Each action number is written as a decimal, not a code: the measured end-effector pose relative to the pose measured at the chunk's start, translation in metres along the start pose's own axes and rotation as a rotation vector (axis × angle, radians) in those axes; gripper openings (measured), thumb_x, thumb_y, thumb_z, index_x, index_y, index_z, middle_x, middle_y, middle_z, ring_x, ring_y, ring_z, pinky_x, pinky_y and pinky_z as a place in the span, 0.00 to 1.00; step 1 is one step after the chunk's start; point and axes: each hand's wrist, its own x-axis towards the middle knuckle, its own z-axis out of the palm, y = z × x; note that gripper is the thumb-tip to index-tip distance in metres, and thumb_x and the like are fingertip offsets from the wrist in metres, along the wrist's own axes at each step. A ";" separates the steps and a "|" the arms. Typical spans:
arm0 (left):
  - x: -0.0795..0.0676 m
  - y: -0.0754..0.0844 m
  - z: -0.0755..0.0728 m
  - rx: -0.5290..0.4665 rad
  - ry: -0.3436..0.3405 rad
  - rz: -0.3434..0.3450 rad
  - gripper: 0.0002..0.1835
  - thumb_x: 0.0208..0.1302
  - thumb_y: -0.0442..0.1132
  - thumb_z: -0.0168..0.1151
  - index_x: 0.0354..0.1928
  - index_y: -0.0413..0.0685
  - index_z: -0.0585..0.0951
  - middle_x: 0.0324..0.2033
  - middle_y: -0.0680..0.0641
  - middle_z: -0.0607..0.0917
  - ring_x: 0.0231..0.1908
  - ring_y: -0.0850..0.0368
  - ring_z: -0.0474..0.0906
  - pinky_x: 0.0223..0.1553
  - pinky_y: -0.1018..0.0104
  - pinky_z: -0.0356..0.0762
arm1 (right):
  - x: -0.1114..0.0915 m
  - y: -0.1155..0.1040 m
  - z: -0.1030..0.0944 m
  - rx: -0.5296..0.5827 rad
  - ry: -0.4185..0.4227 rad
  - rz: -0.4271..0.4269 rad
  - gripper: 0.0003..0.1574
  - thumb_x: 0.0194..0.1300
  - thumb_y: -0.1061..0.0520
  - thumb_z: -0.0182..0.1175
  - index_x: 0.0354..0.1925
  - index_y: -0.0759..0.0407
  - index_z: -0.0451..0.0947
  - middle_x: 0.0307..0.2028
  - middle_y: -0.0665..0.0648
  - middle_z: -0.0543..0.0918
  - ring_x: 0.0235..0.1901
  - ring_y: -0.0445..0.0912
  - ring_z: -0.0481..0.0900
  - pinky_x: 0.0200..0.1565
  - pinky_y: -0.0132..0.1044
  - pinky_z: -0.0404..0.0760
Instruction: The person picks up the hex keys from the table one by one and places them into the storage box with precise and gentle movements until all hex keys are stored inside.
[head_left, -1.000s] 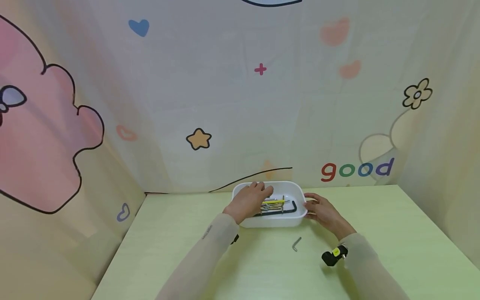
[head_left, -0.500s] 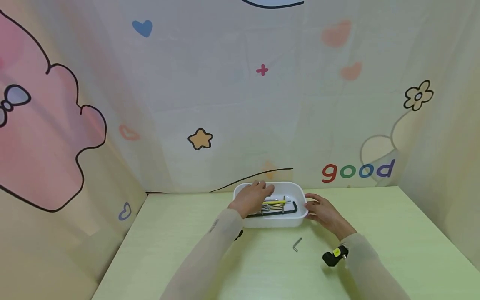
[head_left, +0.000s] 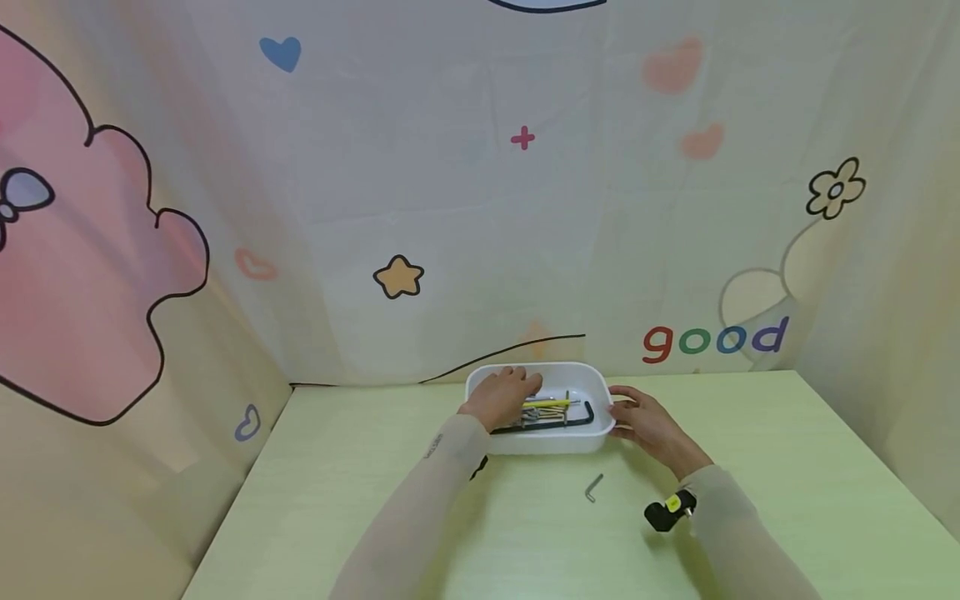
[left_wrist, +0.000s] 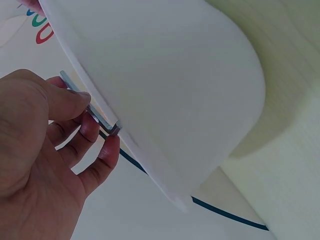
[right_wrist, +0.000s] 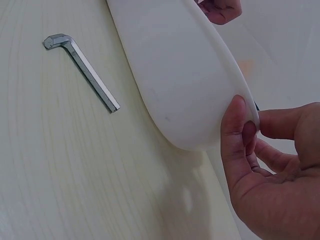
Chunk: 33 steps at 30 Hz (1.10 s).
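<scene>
A white plastic tray (head_left: 540,445) stands at the back of the table. My left hand (head_left: 497,400) is over its left part. In the left wrist view, that hand's thumb and fingers pinch a small silver Allen key (left_wrist: 75,90) at the tray rim. My right hand (head_left: 648,425) grips the tray's right end, thumb and fingers about the rim in the right wrist view. Inside the tray lie a long black Allen key (head_left: 555,425), a yellow-handled tool (head_left: 551,403) and several small metal pieces (head_left: 546,413), partly hidden by the left hand.
Another small silver Allen key (right_wrist: 90,72) lies on the pale table (head_left: 337,500) in front of the tray. A printed curtain (head_left: 480,208) rises close behind the tray.
My left forearm has shifted slightly to the right, the hand staying over the tray's left part. The right hand and the tray keep their places.
</scene>
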 end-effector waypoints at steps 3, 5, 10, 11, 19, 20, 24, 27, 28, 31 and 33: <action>0.003 -0.001 0.004 -0.004 0.002 -0.002 0.19 0.69 0.37 0.59 0.58 0.62 0.71 0.52 0.53 0.77 0.51 0.57 0.73 0.54 0.61 0.76 | 0.000 0.000 0.000 0.008 -0.002 -0.004 0.33 0.74 0.63 0.47 0.73 0.63 0.53 0.55 0.65 0.73 0.43 0.48 0.78 0.45 0.35 0.84; 0.005 -0.001 0.006 -0.008 0.002 -0.002 0.18 0.69 0.36 0.59 0.57 0.62 0.71 0.52 0.53 0.77 0.50 0.57 0.73 0.54 0.61 0.76 | 0.000 0.000 0.000 0.013 -0.004 -0.003 0.33 0.74 0.63 0.47 0.73 0.63 0.53 0.54 0.64 0.73 0.43 0.48 0.78 0.45 0.35 0.83; 0.005 -0.002 0.008 -0.011 0.000 -0.001 0.17 0.69 0.37 0.58 0.57 0.61 0.72 0.50 0.53 0.78 0.49 0.57 0.73 0.52 0.61 0.77 | -0.001 0.000 0.000 0.020 -0.009 -0.004 0.33 0.73 0.63 0.48 0.73 0.64 0.53 0.54 0.64 0.73 0.43 0.47 0.78 0.45 0.35 0.84; 0.005 -0.002 0.008 -0.010 -0.001 -0.001 0.17 0.70 0.37 0.58 0.57 0.61 0.72 0.50 0.53 0.78 0.49 0.57 0.73 0.52 0.61 0.77 | -0.001 0.000 0.000 0.018 -0.008 -0.004 0.33 0.73 0.63 0.48 0.73 0.64 0.53 0.54 0.64 0.73 0.43 0.47 0.78 0.45 0.35 0.84; 0.002 -0.002 0.004 0.006 -0.002 -0.003 0.18 0.71 0.37 0.56 0.59 0.63 0.75 0.52 0.54 0.78 0.53 0.57 0.74 0.54 0.60 0.77 | 0.002 0.001 -0.001 0.013 -0.006 -0.001 0.33 0.74 0.62 0.48 0.73 0.62 0.53 0.55 0.64 0.73 0.43 0.47 0.78 0.45 0.34 0.84; 0.001 -0.002 0.003 0.009 -0.003 -0.001 0.18 0.71 0.37 0.56 0.59 0.64 0.75 0.52 0.54 0.78 0.54 0.57 0.74 0.54 0.60 0.77 | 0.002 0.001 -0.001 0.011 -0.005 -0.001 0.33 0.74 0.62 0.48 0.73 0.62 0.53 0.55 0.64 0.73 0.43 0.47 0.78 0.45 0.34 0.84; -0.005 0.000 0.000 0.010 0.001 0.000 0.20 0.71 0.36 0.55 0.62 0.64 0.73 0.54 0.55 0.77 0.54 0.57 0.73 0.55 0.60 0.76 | 0.002 0.001 -0.001 0.011 0.000 -0.001 0.33 0.74 0.62 0.48 0.73 0.62 0.53 0.55 0.65 0.73 0.43 0.47 0.78 0.45 0.35 0.84; -0.009 0.001 -0.001 0.014 0.021 0.006 0.20 0.71 0.36 0.54 0.62 0.63 0.73 0.53 0.55 0.77 0.53 0.57 0.73 0.53 0.61 0.76 | 0.001 0.001 -0.001 0.008 -0.003 -0.003 0.33 0.74 0.62 0.48 0.73 0.63 0.53 0.55 0.64 0.73 0.43 0.48 0.78 0.45 0.35 0.83; -0.011 0.002 -0.001 0.014 0.029 0.010 0.20 0.71 0.37 0.54 0.62 0.63 0.73 0.53 0.55 0.78 0.52 0.57 0.73 0.52 0.61 0.76 | 0.001 0.001 0.000 0.010 -0.001 -0.002 0.33 0.74 0.62 0.48 0.73 0.63 0.53 0.55 0.64 0.73 0.43 0.48 0.78 0.45 0.35 0.83; -0.016 0.003 -0.002 0.023 0.059 0.026 0.19 0.71 0.38 0.54 0.62 0.62 0.73 0.52 0.55 0.78 0.51 0.58 0.73 0.50 0.63 0.76 | 0.000 0.001 -0.001 0.011 -0.004 -0.005 0.33 0.74 0.62 0.48 0.73 0.63 0.53 0.53 0.63 0.74 0.43 0.48 0.78 0.45 0.35 0.83; -0.019 0.004 -0.002 0.032 0.078 0.035 0.19 0.71 0.40 0.54 0.62 0.62 0.73 0.53 0.55 0.78 0.50 0.58 0.73 0.49 0.63 0.76 | 0.000 0.001 -0.001 0.013 -0.005 -0.010 0.33 0.74 0.62 0.48 0.73 0.63 0.53 0.53 0.63 0.74 0.43 0.47 0.78 0.44 0.34 0.83</action>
